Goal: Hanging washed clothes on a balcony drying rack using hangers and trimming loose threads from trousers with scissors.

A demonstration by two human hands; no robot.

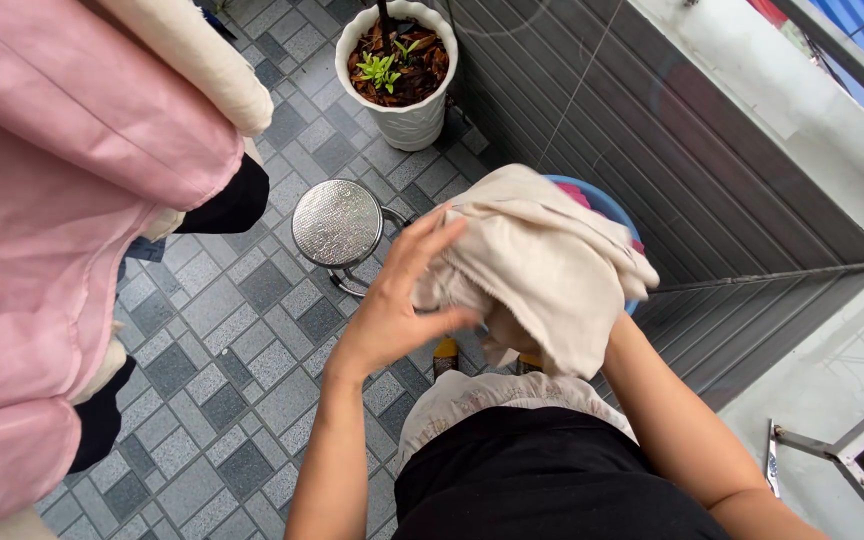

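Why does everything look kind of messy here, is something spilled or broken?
Nothing is spilled or broken. The beige cloth only looks messy because it is bunched up in the hands: the left hand grips its side, and the right hand is hidden under it. The blue basin, metal stool and plant pot all stand upright.
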